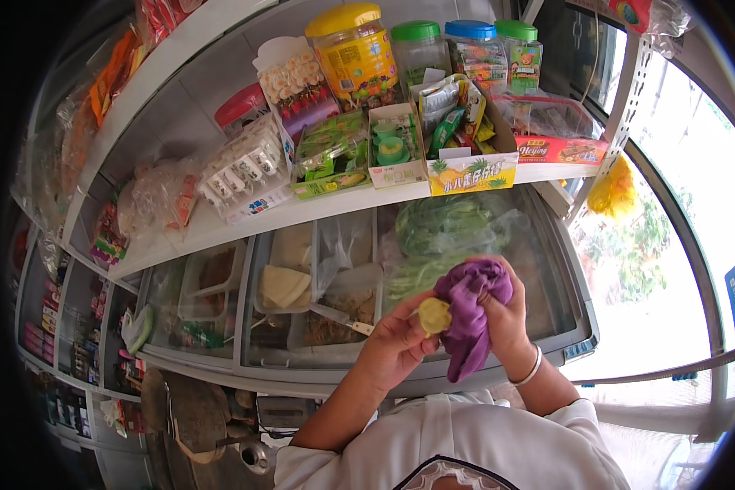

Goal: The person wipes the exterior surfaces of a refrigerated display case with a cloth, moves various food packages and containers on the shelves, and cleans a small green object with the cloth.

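My left hand (403, 334) pinches a small round yellow object (435, 316) between thumb and fingers. It looks like a plastic cap or small cup, though its exact kind is unclear. A crumpled purple cloth (468, 331) is bunched in my right hand (507, 312), close against the yellow object. Both hands are above the front part of a glass-topped display chiller (416, 358). Under its glass lie bagged green vegetables (453, 223), pale folded sheets of food (285, 286) in a tray, and a white-handled utensil (349, 321).
Beyond the chiller top runs a white shelf (269, 222) with snack boxes, including a yellow pineapple-print box (473, 174), and a yellow-lidded jar (355, 55). A metal flask (256, 456) stands low at left, near a wooden block (199, 416). Bright window glass (637, 269) is at right.
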The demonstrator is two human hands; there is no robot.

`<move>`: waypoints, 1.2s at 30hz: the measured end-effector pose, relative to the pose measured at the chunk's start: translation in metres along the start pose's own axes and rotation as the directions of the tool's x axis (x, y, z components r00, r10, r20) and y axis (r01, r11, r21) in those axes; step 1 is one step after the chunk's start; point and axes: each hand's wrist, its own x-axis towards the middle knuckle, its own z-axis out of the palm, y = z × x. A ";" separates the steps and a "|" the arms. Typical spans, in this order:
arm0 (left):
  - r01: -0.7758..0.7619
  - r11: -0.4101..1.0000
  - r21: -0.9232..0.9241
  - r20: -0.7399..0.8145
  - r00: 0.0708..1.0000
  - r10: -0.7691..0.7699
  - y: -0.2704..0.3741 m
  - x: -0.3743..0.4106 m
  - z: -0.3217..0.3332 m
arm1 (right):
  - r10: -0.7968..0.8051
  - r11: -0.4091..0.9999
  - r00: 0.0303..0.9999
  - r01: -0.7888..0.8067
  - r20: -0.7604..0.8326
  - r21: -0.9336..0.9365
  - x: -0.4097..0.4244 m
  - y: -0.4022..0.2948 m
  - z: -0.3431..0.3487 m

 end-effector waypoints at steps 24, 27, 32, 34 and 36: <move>-0.161 0.964 0.214 -0.035 0.984 0.172 -0.009 -0.004 0.009 | -0.326 0.731 0.844 0.510 0.425 -0.453 -0.010 -0.019 0.012; -0.124 0.973 0.195 -0.063 0.988 0.138 -0.008 -0.007 0.013 | -0.242 0.843 0.907 0.373 0.345 -0.389 -0.013 -0.009 0.002; 0.012 0.980 -0.200 0.017 1.000 -0.009 -0.008 -0.006 0.003 | 0.030 0.994 0.999 -0.032 0.020 0.101 -0.009 0.012 0.008; 0.045 0.954 -0.298 0.090 0.996 -0.019 -0.007 -0.006 -0.002 | 0.265 0.886 0.964 -0.243 -0.001 0.395 -0.009 0.019 0.003; 0.062 0.934 -0.351 0.121 0.992 -0.021 -0.005 -0.006 -0.002 | 0.392 0.795 0.920 -0.328 -0.020 0.510 -0.011 0.027 -0.002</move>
